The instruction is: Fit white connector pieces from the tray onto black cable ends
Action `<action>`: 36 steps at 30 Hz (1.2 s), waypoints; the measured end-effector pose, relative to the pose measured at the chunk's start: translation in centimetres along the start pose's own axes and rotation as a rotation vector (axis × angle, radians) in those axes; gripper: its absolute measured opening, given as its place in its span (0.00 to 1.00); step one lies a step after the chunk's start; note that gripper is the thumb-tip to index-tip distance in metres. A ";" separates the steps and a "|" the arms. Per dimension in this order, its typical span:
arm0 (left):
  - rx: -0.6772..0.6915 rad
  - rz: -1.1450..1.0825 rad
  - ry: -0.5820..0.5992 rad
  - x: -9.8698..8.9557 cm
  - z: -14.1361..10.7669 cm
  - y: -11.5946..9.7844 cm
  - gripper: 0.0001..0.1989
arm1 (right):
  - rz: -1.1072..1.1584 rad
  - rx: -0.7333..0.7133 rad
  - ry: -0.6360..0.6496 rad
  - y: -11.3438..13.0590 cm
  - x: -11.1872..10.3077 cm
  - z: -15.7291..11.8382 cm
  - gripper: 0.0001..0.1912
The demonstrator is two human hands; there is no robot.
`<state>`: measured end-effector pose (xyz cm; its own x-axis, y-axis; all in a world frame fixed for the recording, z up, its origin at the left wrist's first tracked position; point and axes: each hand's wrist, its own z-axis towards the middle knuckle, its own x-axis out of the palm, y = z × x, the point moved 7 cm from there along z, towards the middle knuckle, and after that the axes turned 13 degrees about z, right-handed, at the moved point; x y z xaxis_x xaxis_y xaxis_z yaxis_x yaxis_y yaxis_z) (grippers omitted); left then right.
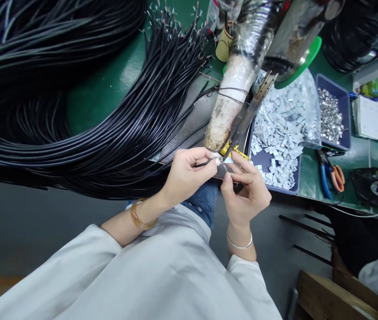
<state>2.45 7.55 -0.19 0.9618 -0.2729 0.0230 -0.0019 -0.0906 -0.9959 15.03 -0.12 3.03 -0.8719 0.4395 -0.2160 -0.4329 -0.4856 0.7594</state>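
My left hand (191, 173) is closed, its thumb and fingertips pinching the end of a black cable (202, 164) beside a small silvery piece. Facing it, my right hand (245, 186) pinches a thin silvery wire (225, 168) between thumb and forefinger, the other fingers bent. Both hands' fingertips meet just below a long, dark metal bar (245, 120), which slants down from the upper right and looks like a soldering iron. Close by is the stained end of a white tube (224, 106). The exact contact between cable, wire and bar is too small to make out.
A big bundle of black cables (125, 129) covers the left of the green table (118, 80). To the right stand a tray (297, 178) of small pale pieces and a bin (345, 106) of metal parts. Cutters (331, 175) lie beyond. Another person's dark clothing shows lower right.
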 end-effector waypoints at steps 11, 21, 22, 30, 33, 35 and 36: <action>0.004 0.015 0.118 0.4 -0.5 0.7 0.06 | -0.045 0.032 -0.013 -0.3 -0.7 -0.7 0.06; -0.018 -0.106 0.157 0.2 -0.6 0.3 0.03 | 0.001 0.087 0.001 -0.5 -0.6 -0.7 0.05; -0.020 -0.109 0.161 0.2 -0.5 0.2 0.03 | 0.002 0.083 -0.002 -0.5 -0.6 -0.7 0.05; -0.031 -0.047 0.109 0.2 -0.3 0.5 0.04 | -0.060 0.025 0.006 -0.6 -0.6 -0.6 0.05; -0.019 -0.004 0.067 0.2 -0.3 0.7 0.04 | -0.115 -0.011 0.024 -0.5 -0.3 -0.4 0.06; -0.009 0.027 0.029 0.1 -0.3 0.7 0.04 | -0.132 -0.029 0.027 -0.3 -0.1 -0.1 0.07; -0.002 0.042 0.009 0.0 -0.3 0.6 0.04 | -0.134 -0.038 0.024 -0.2 0.0 0.1 0.07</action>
<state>2.36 7.22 -0.72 0.9584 -0.2850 -0.0175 -0.0424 -0.0814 -0.9958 15.15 0.01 2.94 -0.8108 0.4842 -0.3289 -0.5538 -0.4523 0.6991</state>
